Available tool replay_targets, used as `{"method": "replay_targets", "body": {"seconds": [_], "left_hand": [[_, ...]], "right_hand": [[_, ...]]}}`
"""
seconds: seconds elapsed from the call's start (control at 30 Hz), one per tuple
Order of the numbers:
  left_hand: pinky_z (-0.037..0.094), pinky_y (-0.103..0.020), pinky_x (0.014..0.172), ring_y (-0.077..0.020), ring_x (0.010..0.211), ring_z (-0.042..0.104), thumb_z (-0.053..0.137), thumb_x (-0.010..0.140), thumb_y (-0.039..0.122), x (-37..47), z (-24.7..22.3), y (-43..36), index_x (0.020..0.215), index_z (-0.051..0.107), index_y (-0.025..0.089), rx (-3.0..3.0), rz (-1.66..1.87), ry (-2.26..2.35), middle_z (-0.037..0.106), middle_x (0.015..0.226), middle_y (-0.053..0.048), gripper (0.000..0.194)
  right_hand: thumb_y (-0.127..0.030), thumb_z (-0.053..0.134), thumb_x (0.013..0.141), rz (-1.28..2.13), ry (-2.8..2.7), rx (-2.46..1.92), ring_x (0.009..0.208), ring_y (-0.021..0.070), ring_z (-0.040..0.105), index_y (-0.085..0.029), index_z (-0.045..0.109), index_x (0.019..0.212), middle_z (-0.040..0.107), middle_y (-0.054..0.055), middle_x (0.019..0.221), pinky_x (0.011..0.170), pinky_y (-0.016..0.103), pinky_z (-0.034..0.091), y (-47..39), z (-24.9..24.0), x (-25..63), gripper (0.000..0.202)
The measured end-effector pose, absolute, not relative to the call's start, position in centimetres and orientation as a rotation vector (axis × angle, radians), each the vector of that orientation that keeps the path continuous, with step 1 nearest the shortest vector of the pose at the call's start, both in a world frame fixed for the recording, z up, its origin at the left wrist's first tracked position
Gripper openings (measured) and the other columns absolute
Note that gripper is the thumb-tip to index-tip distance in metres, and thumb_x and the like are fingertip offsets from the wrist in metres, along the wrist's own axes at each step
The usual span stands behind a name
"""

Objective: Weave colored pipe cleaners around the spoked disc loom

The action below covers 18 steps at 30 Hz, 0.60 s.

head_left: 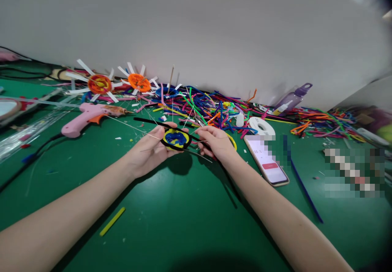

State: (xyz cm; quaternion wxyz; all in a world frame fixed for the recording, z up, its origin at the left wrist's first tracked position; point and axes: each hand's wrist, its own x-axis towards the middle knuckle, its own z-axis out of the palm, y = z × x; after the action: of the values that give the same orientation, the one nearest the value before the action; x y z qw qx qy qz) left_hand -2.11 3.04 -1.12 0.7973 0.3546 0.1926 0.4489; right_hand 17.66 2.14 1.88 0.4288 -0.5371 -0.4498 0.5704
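Note:
A small round disc [176, 139], blue in the middle with yellow and black around it, is held above the green table, with thin wires sticking out around it. My left hand [154, 147] grips the disc's left side, thumb on top and fingers beneath. A black pipe cleaner [147, 120] runs along the disc's upper edge toward the right. At the disc's right, my right hand [216, 141] is closed in a pinch on the black pipe cleaner, whose long end hangs below the wrist.
On the left lies a pink glue gun [85, 119] with its cord. Behind are orange discs with white strips [99, 84] and piled pipe cleaners [214, 108]. Rightward are a tape roll [261, 127], phone [269, 161], purple bottle [289, 100] and blue pipe cleaner [304, 188]. A yellow stick [112, 221] lies in front.

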Motion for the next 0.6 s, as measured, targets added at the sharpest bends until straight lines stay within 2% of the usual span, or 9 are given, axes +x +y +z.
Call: {"method": "replay_targets", "body": {"seconds": [0.1, 0.23, 0.37, 0.5, 0.6], "left_hand": [[0.058, -0.034, 0.081, -0.0227, 0.1, 0.07, 0.07, 0.083, 0.042, -2.2, -1.0, 2.9, 0.103, 0.07, 0.025, 0.768, 0.938, 0.405, 0.073, 0.114, -0.007, 0.026], [0.058, -0.033, 0.083, -0.0227, 0.103, 0.069, 0.073, 0.08, 0.041, -2.2, -1.0, 2.9, 0.102, 0.071, 0.024, 0.761, 0.916, 0.394, 0.073, 0.115, -0.008, 0.028], [0.057, -0.031, 0.086, -0.022, 0.105, 0.068, 0.075, 0.079, 0.038, -2.4, -1.3, 2.9, 0.103, 0.072, 0.023, 0.774, 0.885, 0.388, 0.073, 0.116, -0.007, 0.028], [0.055, -0.031, 0.09, -0.0225, 0.111, 0.066, 0.069, 0.084, 0.038, -2.6, -1.8, 3.1, 0.11, 0.071, 0.025, 0.804, 0.842, 0.352, 0.072, 0.12, -0.008, 0.029], [0.054, -0.033, 0.092, -0.0236, 0.113, 0.066, 0.067, 0.086, 0.041, -2.7, -2.0, 3.2, 0.111, 0.071, 0.026, 0.821, 0.845, 0.331, 0.071, 0.122, -0.008, 0.03]], "right_hand": [[-0.026, 0.057, 0.083, 1.453, -1.142, -1.389, 0.032, 0.006, 0.048, -0.017, 0.06, 0.083, 0.057, -0.005, 0.046, 0.03, 0.014, 0.026, 2.5, 3.1, 18.8, 0.01], [-0.028, 0.054, 0.085, 1.557, -1.324, -1.393, 0.03, 0.0043, 0.042, -0.016, 0.061, 0.082, 0.061, -0.001, 0.047, 0.029, 0.014, 0.021, 2.8, 4.2, 20.6, 0.014], [-0.03, 0.058, 0.085, 1.595, -1.387, -1.442, 0.03, 0.0036, 0.04, -0.015, 0.06, 0.081, 0.059, -0.001, 0.047, 0.031, 0.014, 0.027, 3.1, 5.0, 22.0, 0.016], [-0.026, 0.064, 0.08, 1.576, -1.4, -1.436, 0.036, 0.0047, 0.044, -0.016, 0.06, 0.082, 0.064, 0.001, 0.056, 0.033, 0.016, 0.029, 3.3, 5.6, 23.1, 0.011], [-0.023, 0.069, 0.076, 1.604, -1.405, -1.347, 0.036, 0.0021, 0.039, -0.016, 0.062, 0.086, 0.067, 0.0, 0.062, 0.039, 0.018, 0.034, 3.4, 5.5, 24.0, 0.014]]}}
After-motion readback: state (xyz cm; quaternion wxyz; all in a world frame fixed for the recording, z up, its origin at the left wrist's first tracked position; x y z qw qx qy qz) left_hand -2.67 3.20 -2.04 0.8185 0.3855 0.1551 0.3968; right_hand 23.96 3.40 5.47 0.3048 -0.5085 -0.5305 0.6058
